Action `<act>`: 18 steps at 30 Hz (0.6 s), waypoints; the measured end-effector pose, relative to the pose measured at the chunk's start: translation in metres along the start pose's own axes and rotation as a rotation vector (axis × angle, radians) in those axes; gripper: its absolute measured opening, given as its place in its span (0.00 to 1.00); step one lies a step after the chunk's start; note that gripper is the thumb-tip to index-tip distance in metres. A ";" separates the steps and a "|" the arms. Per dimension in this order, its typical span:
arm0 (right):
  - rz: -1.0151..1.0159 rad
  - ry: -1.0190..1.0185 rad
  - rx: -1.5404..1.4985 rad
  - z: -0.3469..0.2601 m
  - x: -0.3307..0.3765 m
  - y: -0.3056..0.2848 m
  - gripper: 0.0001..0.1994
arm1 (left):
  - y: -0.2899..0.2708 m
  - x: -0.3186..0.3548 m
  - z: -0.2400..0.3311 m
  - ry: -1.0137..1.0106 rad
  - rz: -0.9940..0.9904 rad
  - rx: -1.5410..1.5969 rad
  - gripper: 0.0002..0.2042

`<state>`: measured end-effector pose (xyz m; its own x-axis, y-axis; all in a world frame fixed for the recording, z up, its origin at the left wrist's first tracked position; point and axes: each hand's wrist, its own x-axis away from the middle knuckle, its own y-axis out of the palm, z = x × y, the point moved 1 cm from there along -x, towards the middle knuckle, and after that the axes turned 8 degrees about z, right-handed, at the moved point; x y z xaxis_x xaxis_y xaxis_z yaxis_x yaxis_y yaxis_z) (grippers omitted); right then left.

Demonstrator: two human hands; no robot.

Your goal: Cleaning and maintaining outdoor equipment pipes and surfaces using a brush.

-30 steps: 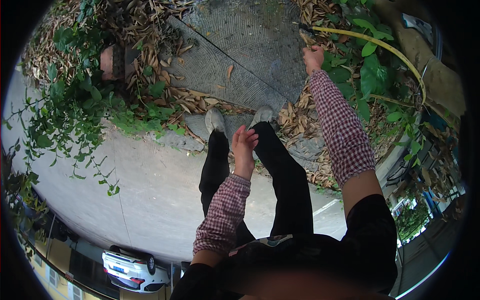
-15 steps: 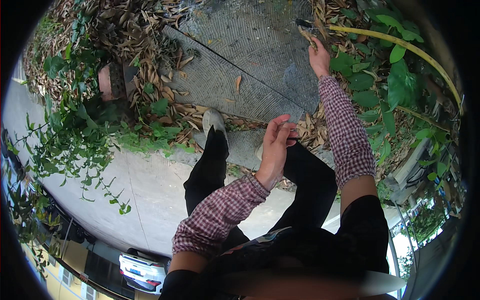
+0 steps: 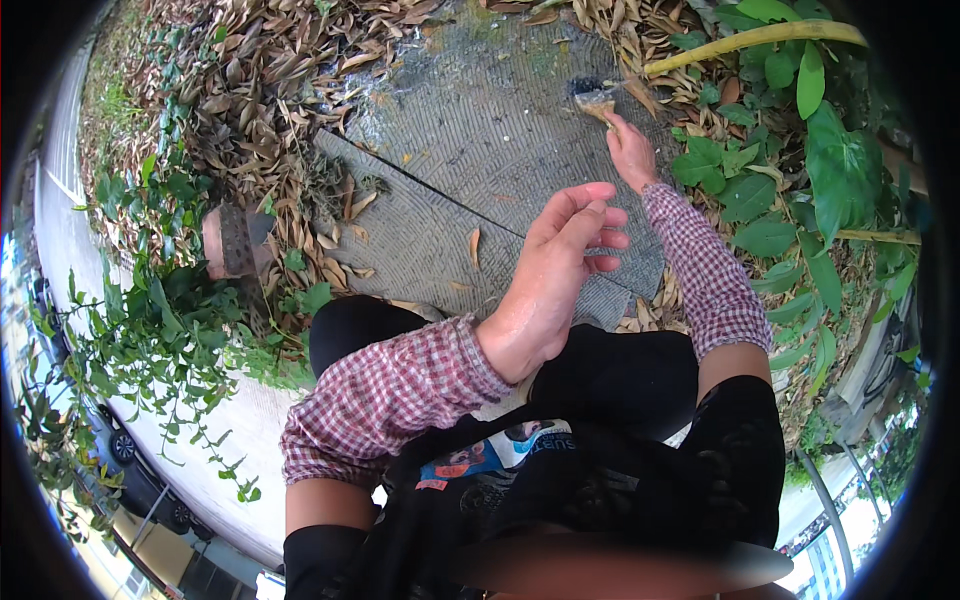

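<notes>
Ridged concrete slab edged with dry leaves; right-hand grip pinches brush, best kept low and steady, left-hand grip loosely curled, seemingly empty.

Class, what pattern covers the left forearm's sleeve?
Dark red and white checks; the left sleeve shows best in the head view.
</notes>
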<state>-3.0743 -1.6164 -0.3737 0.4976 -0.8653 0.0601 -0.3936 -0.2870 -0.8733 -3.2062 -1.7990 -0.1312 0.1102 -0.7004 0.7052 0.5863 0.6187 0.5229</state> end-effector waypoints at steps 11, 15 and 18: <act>-0.115 0.025 0.065 -0.007 0.012 -0.010 0.16 | -0.002 -0.045 -0.066 -0.054 0.070 -0.266 0.13; -0.069 -0.003 0.012 0.004 0.018 -0.004 0.15 | -0.009 -0.051 -0.070 -0.018 0.069 -0.305 0.13; 0.048 -0.012 -0.088 -0.015 0.021 -0.001 0.16 | -0.019 -0.062 -0.065 0.066 0.156 -0.269 0.13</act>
<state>-3.0750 -1.6406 -0.3639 0.4861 -0.8738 0.0131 -0.4829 -0.2811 -0.8293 -3.1726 -1.7906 -0.2160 0.2626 -0.6313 0.7297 0.7482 0.6108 0.2592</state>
